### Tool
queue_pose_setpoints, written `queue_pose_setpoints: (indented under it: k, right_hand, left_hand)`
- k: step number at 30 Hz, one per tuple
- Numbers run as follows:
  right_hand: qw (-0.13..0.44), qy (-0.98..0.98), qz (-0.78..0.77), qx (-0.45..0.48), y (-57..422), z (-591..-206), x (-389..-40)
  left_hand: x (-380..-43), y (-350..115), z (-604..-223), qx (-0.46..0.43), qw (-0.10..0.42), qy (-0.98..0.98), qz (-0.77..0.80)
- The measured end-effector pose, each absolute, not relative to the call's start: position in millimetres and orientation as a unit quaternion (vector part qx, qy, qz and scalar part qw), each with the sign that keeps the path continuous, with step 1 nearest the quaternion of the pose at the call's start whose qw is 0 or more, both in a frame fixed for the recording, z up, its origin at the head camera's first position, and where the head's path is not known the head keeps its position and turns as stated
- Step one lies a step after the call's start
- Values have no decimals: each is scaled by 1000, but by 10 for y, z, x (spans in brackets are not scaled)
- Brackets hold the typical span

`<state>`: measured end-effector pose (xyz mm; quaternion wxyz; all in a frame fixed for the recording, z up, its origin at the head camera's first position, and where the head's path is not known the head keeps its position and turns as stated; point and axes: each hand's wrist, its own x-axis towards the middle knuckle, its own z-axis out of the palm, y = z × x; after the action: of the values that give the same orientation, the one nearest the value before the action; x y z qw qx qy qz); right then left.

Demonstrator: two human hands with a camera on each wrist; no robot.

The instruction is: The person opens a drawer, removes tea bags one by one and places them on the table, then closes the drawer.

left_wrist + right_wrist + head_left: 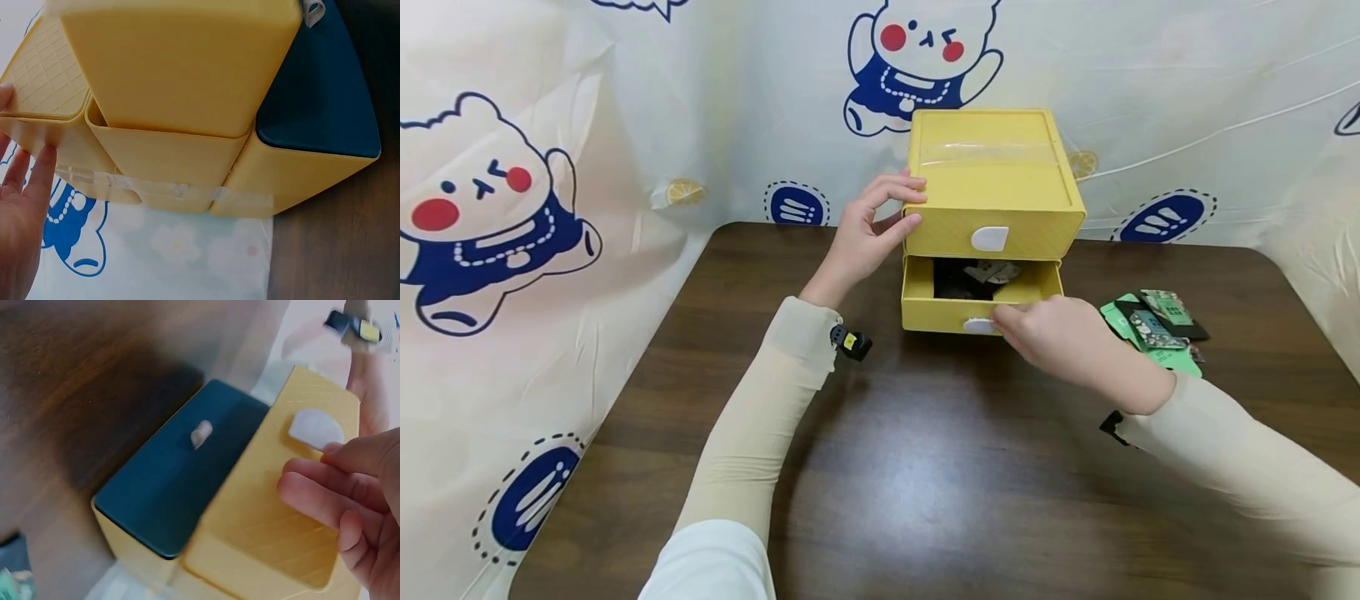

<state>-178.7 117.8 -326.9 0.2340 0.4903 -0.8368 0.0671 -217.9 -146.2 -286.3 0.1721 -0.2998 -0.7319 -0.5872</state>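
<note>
A yellow drawer box [1000, 179] stands at the back of the table, its middle drawer [934, 317] pulled partly out. Inside that drawer lie a black item [951, 283] and something pale and crumpled; their kinds are unclear. My left hand [865, 237] touches the box's upper left corner, fingers fairly straight against it. My right hand [1063, 337] pinches the white pull tab [978, 326] on the open drawer's front. In the right wrist view, the bottom drawer's dark teal front [181, 469] shows beside the pulled-out drawer, with a small pale pull [201, 434].
Green and black packets [1157, 329] lie in a pile to the right of the box. A printed curtain [760, 100] hangs behind and around the brown table [925, 467]. Clear tape [181, 189] runs along the box's side.
</note>
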Motion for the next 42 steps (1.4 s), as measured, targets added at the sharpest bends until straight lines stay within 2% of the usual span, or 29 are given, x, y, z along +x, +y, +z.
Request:
queue_pose_setpoints:
  k: [8, 17, 25, 38, 42]
  right_hand:
    - [194, -829, 10, 524, 1177, -3177, -1468]
    - [181, -813, -9, 553, 1222, -3161, -1209]
    - [203, -803, -10, 560, 1241, -3256, -1115]
    - [221, -798, 80, 555, 1214, -3300, -1079]
    - [195, -799, 124, 554, 1222, -3282, -1087]
  left_hand:
    - [-2167, -1482, -2884, -301, 170, -731, -589]
    - [-2182, -1465, -2859, -307, 173, -730, -585]
    - [-2171, -1472, -2857, -302, 175, -732, -585]
    - [-2192, -1480, -2844, -306, 179, -728, -587]
    - [-2192, -1474, -2853, -307, 178, -728, -587]
